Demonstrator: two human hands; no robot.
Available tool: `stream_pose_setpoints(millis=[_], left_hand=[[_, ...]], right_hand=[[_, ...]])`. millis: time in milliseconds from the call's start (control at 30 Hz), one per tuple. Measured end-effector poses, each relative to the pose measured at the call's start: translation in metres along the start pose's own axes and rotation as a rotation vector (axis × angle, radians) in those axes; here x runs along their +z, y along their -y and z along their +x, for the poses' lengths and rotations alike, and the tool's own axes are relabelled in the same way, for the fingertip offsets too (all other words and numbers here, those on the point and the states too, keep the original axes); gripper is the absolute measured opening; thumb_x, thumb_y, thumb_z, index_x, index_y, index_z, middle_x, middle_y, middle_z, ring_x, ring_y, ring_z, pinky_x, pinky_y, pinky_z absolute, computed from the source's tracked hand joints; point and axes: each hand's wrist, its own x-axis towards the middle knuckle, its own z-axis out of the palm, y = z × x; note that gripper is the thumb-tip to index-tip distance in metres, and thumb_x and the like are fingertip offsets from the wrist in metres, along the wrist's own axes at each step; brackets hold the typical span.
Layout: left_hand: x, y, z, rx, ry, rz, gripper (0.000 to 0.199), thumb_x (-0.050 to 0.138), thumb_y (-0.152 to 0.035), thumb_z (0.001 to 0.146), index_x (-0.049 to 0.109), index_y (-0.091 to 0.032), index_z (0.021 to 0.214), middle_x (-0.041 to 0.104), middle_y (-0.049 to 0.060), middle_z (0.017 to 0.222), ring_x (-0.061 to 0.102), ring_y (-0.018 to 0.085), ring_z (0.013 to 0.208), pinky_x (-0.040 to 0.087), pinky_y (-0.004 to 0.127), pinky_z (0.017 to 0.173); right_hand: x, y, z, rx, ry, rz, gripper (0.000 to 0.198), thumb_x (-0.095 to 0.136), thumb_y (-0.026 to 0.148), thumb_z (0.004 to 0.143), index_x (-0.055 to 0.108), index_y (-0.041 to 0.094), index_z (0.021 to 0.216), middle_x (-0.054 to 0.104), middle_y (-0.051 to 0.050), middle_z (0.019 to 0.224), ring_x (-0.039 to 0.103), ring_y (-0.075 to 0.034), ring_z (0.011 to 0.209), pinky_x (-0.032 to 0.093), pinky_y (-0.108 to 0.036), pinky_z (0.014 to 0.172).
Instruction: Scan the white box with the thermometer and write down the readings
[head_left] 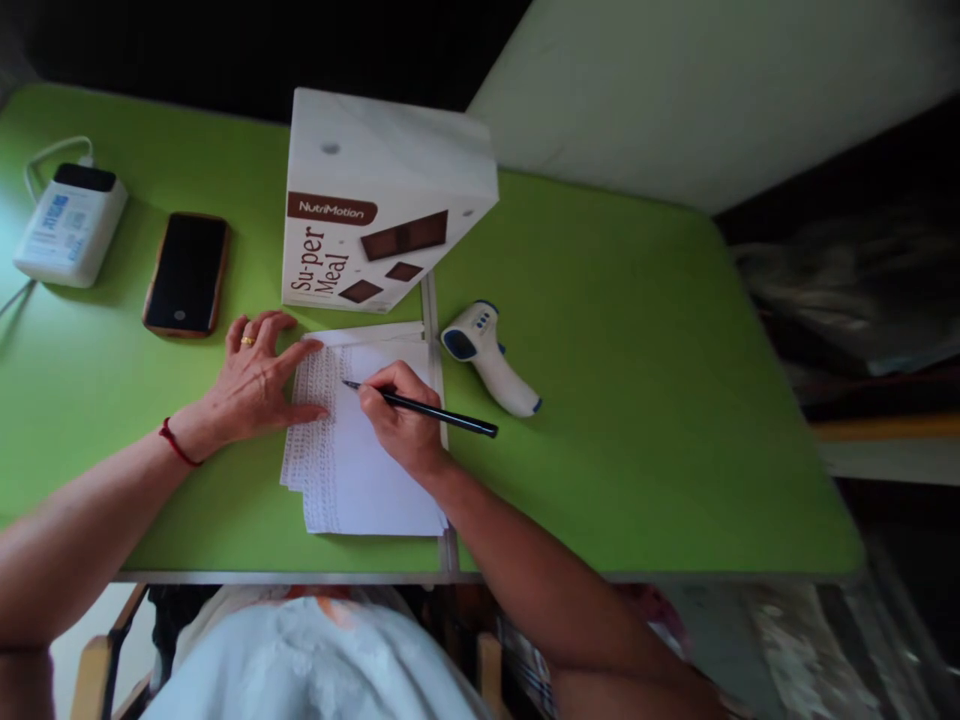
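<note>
Several sheets of white paper (386, 480) lie stacked near the table's front edge, with columns of small handwriting down their left side. My right hand (405, 415) grips a black pen (450, 413), its tip at the upper middle of the top sheet, just right of the writing. My left hand (262, 375) rests on the left part of the paper with the fingers spread; a ring and a red wrist cord show on it. Behind the paper stands a white "NutriMotion Su-per Meal" box (390, 160).
The green folding table (637, 400) has a seam down its middle. A white infrared thermometer (495, 360) lies right of the paper. To the left are a smartphone (187, 273) and a white power bank (71, 228) with a cable plugged in.
</note>
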Motion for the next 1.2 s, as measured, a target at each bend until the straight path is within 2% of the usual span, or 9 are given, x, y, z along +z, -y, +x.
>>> stream_pose_setpoints(millis=[667,900,1100,1200], left_hand=[[-0.0023,-0.0017,0.0,-0.003,0.023,0.043,0.082,0.082,-0.064,0.068,0.06,-0.023,0.135,0.045,0.02,0.141,0.039,0.042,0.135,0.018,0.064,0.117],[-0.0009,-0.001,-0.0002,-0.001,0.008,0.028,0.082,0.083,-0.064,0.067,0.06,-0.023,0.135,0.045,0.019,0.14,0.039,0.042,0.134,0.017,0.064,0.117],[-0.0014,-0.0009,0.0001,0.001,0.01,0.023,0.081,0.083,-0.062,0.069,0.061,-0.022,0.135,0.045,0.02,0.139,0.039,0.044,0.135,0.017,0.064,0.117],[-0.0021,-0.0013,0.0005,-0.004,0.014,0.003,0.081,0.084,-0.061,0.068,0.061,-0.021,0.135,0.045,0.021,0.14,0.038,0.044,0.135,0.017,0.064,0.117]], right_hand=[[0.001,-0.0008,0.0002,-0.052,0.019,0.001,0.02,0.053,0.03,0.088,0.049,0.02,0.071,0.051,0.003,0.06,0.045,-0.009,0.053,0.039,-0.021,0.052],[-0.0006,-0.0004,0.0004,-0.022,0.033,0.007,0.02,0.053,0.032,0.087,0.05,0.02,0.07,0.052,0.003,0.059,0.047,-0.01,0.053,0.04,-0.021,0.052],[0.0008,-0.0003,-0.0004,-0.024,-0.034,0.004,0.021,0.053,0.031,0.087,0.049,0.02,0.07,0.05,0.004,0.058,0.045,-0.009,0.052,0.04,-0.02,0.052],[0.0015,-0.0003,-0.0005,-0.029,-0.025,-0.015,0.022,0.052,0.032,0.087,0.049,0.02,0.07,0.051,0.003,0.06,0.045,-0.01,0.053,0.04,-0.021,0.053]])
